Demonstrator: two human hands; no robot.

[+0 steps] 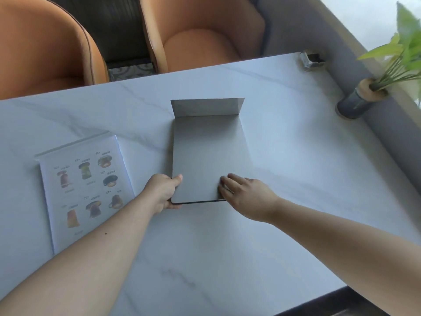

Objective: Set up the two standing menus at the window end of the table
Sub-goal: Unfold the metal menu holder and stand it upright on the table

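Note:
A grey menu stand (208,151) lies flat, back side up, in the middle of the white marble table (296,179), its foot flap folded upward at the far end. My left hand (165,192) grips the stand's near left corner, thumb on top. My right hand (245,195) rests on the near right corner with fingers pressed on the surface. A second menu (86,188), with printed food and drink pictures facing up, lies flat on the table to the left, apart from both hands.
Two orange chairs (200,33) stand at the far side of the table. A grey vase with a green plant (357,99) and a small glass ashtray (311,60) sit at the right end, along the window ledge (387,124).

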